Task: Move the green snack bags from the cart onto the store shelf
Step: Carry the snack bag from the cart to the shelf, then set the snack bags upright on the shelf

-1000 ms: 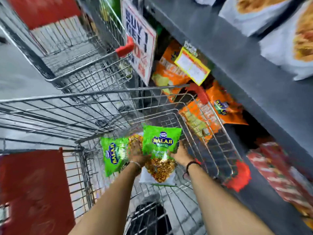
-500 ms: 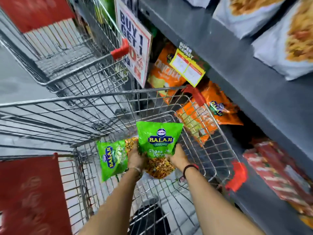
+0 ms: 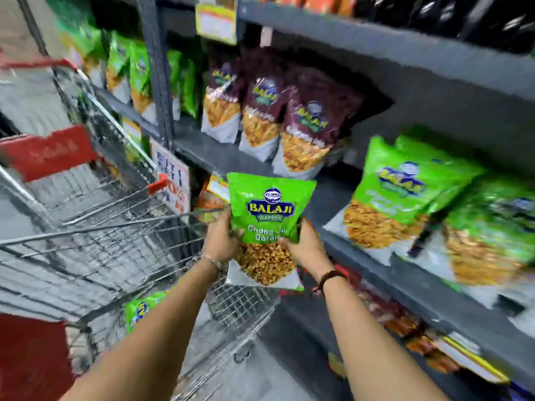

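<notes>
A green Balaji snack bag (image 3: 267,206) is held upright in mid-air between the wire cart (image 3: 121,241) and the grey store shelf (image 3: 376,256). My left hand (image 3: 221,241) grips its left edge and my right hand (image 3: 304,247) grips its right edge. A second green snack bag (image 3: 142,311) lies down inside the cart, partly hidden by my left forearm. More green bags of the same kind (image 3: 405,192) lean on the shelf at the right.
Maroon Balaji bags (image 3: 260,111) stand on the shelf level behind the held bag. Other green packs (image 3: 136,70) fill the far left shelf. A buy-one-get-one sign (image 3: 172,180) hangs by the cart. Orange and red packs sit on lower shelves.
Both hands have lifted the green bag up out of the cart towards the shelf. My view has swung upward, so the shelf with green bags now shows.
</notes>
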{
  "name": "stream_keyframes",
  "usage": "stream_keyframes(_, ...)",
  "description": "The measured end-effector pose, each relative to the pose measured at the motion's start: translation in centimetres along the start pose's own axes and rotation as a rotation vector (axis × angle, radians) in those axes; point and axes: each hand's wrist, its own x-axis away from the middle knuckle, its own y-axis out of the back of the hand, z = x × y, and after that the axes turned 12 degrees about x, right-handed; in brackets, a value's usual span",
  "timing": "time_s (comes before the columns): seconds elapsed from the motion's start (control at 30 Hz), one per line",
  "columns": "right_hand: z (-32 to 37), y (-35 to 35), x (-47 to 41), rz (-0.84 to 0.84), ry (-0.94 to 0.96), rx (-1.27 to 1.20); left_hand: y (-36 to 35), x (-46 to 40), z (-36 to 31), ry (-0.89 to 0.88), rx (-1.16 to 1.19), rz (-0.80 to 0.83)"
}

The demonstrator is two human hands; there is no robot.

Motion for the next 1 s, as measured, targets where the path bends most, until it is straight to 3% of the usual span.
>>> stream_keyframes(0.3,-8.8,17.9,8.7,-0.3,-0.089,0.062,-13.0,4.5,-13.7,-0.321,0.064,0.356)
stream_keyframes(0.47,-13.6,22.6,10.0,-0.451,-0.278,0.068,-20.5,4.1,-17.7,-0.337,0.021,0.459)
stream_keyframes(0.63,-17.0,23.8,8.8,-0.537,-0.455,0.077,-26.4,2.7,-18.4,-0.301,-0.052,0.492)
stream_keyframes(0.8,-19.6,21.9,7.5,-0.484,-0.563,0.004,-29.4,2.3,-16.1,-0.275,-0.229,0.463)
stream_keyframes(0.93,-18.6,20.8,7.9,-0.753,-0.533,0.044,-28.2,2.5,-15.8,-0.552,-0.166,0.401)
stream_keyframes(1.0,-17.2,19.9,8.5,-0.895,-0.505,0.2,-26.2,2.4,-15.2,-0.702,-0.243,0.369)
